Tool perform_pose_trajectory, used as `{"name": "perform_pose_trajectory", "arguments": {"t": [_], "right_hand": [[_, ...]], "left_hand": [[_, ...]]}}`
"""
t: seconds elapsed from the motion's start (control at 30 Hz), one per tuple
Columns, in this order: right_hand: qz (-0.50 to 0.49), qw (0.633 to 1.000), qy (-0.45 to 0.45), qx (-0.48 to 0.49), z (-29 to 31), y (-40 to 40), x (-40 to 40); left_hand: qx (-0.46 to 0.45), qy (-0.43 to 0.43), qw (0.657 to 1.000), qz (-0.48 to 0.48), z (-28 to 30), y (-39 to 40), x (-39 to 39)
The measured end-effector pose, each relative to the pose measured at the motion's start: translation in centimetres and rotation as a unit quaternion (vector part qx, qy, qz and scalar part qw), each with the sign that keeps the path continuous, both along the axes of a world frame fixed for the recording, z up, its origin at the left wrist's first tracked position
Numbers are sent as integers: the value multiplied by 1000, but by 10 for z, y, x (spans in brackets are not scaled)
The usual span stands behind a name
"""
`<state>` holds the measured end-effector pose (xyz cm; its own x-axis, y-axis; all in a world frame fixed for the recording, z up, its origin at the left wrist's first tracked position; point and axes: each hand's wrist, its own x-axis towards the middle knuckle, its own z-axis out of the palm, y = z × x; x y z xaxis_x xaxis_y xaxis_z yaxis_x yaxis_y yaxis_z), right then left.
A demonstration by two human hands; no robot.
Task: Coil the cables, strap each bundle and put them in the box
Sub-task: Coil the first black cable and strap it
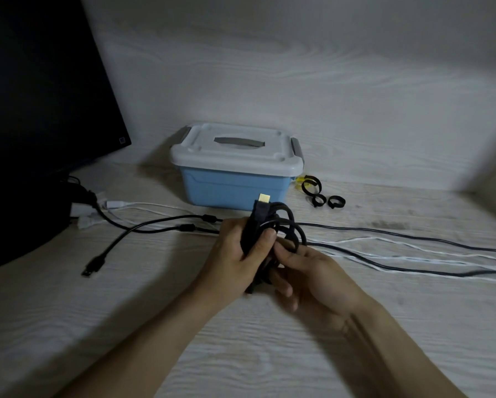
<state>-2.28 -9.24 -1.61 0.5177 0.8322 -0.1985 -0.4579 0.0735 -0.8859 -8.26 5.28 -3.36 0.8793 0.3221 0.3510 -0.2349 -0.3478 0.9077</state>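
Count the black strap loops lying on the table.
3, all right of the blue box: a large loop nearest it, then two small ones in front. More may hide behind the box.

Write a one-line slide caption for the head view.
Both hands, left and right, grip a coiled black cable before the closed blue box; straps wait beside it.
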Motion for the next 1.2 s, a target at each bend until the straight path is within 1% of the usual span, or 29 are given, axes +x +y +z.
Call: {"name": "perform_pose_trajectory", "arguments": {"t": [0.03, 0.1, 0.17, 0.27, 0.33, 0.47, 0.57, 0.67, 0.73, 0.83, 0.9, 0.97, 1.07, 1.13, 1.2], "right_hand": [[-2, 1000, 20, 21, -2, 1, 1], [-2, 998, 35, 44, -6, 2, 2], [8, 999, 31, 38, -6, 3, 1], [31, 999, 11, 42, -4, 3, 0], [42, 998, -28, 48, -2, 3, -2], [19, 984, -166, 58, -3, 7, -8], [-15, 975, -218, 36, -3, 7, -8], [-21, 957, -289, 12, -2, 4, -4], [-23, 951, -309, -1, 0, 3, -2], [9, 943, -332, -8, 2, 1, -2], [17, 937, -350, -18, 2, 1, -3], [5, 935, -353, -17, 2, 2, -5], [-10, 943, -333, -10, 1, 4, -6], [-40, 946, -323, -7, -2, 4, -7], [-79, 956, -283, -5, -5, 5, -8]], "left_hand": [[17, 1, 1000, 20, -2, 1, 1], [15, 19, 999, 44, -4, 4, 1], [28, 27, 998, 42, -4, 6, 1], [70, 23, 996, 41, -3, 8, 0], [92, 27, 995, 41, -3, 7, -1], [115, 78, 990, 18, 9, 6, -7], [50, 135, 987, -67, 16, 10, -13], [18, 169, 977, -126, 20, 14, -15], [-1, 157, 974, -163, 25, 17, -14], [-29, 125, 968, -216, 29, 20, -16], [-54, 104, 968, -221, 25, 18, -17], [-92, 98, 969, -206, 21, 13, -15], [-150, 98, 970, -162, 16, 9, -11], [-163, 94, 970, -154, 17, 6, -9], [-168, 102, 967, -161, 19, 3, -9]]}}
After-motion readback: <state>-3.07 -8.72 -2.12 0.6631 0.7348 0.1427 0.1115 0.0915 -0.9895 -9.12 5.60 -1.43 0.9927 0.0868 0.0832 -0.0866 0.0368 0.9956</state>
